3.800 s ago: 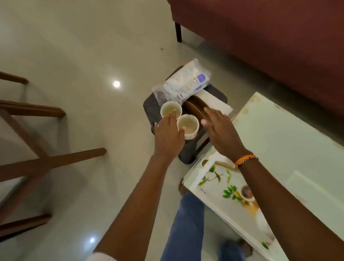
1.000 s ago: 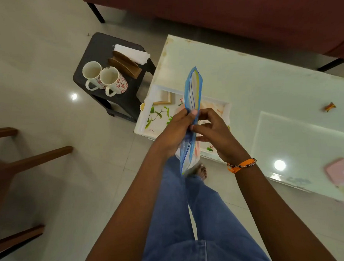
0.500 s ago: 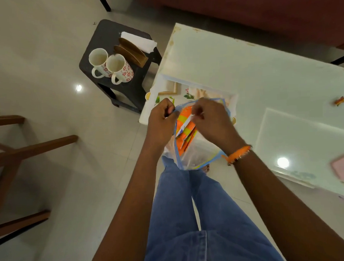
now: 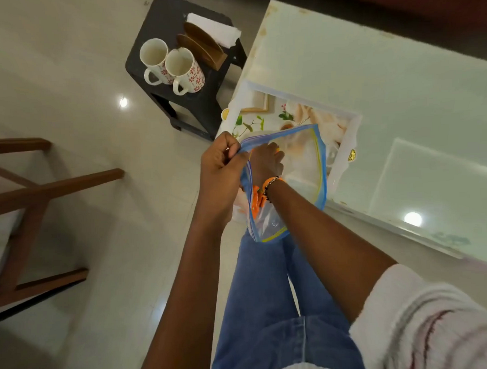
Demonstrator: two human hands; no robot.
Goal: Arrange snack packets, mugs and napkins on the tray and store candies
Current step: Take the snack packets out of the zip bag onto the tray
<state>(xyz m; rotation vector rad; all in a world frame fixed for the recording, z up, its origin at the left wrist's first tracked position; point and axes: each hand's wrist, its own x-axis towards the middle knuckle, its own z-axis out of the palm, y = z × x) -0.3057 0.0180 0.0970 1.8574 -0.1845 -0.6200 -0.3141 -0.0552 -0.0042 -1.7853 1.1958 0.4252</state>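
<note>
Holding a clear plastic zip bag with blue edging [image 4: 305,165] above the near edge of the tray, the left hand [image 4: 222,174] pinches the bag's mouth at its left corner, fingers [image 4: 232,152] closed on the blue strip. The right hand [image 4: 265,162], with an orange beaded bracelet [image 4: 271,184] at the wrist, is inside the bag; how its fingers are set cannot be told through the plastic. Orange wrapped packets [image 4: 255,199] show in the bag's lower part. Under the bag lies a white rectangular tray with a printed leaf and cup pattern [image 4: 264,111], resting on the left near corner of the pale glossy surface [image 4: 371,72]. Farther left stands a small black stool [image 4: 194,102] carrying two white ceramic mugs with red flower print [image 4: 173,64], touching side by side, a brown wooden napkin holder [image 4: 202,45] just right of them, and white paper napkins [image 4: 216,29] beyond it. Blue jeans [image 4: 270,308] fill the near foreground, and a brown wooden chair frame [image 4: 41,190] stands far left.
</note>
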